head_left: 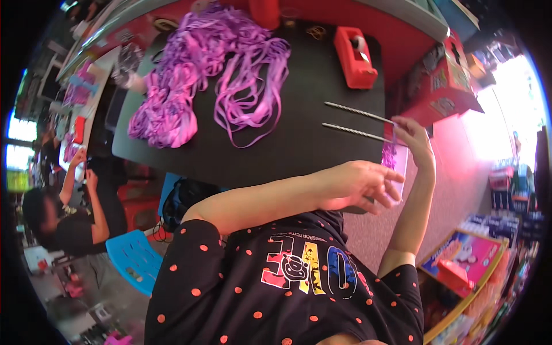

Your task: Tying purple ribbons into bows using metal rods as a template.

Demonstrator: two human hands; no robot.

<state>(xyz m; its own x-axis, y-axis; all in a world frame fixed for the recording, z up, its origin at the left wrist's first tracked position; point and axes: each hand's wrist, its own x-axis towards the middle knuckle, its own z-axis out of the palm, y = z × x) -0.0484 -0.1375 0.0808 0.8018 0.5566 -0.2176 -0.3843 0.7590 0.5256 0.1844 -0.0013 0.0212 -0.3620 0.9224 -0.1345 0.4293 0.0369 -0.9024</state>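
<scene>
Two thin metal rods with twisted, drill-bit-like shafts [355, 109] point side by side across the right part of the dark table [299, 146]. At their right ends, my right hand [415, 142] is closed, its fingertips pinching a short bit of purple ribbon [394, 137] beside the rods. My left hand [365, 185] hovers nearer to me, off the table's front edge, fingers spread and nothing in them. Below the rod ends, a bunch of shiny purple strips [390, 156] shows beside a pale surface, partly hidden by my hands.
A big heap of purple ribbon [195, 63] covers the table's left, with loose loops [253, 92] beside it. A red tape dispenser [355, 60] stands at the far right. A blue stool [137, 261] and a seated person [72, 218] are on the left; a red box [440, 86] is right.
</scene>
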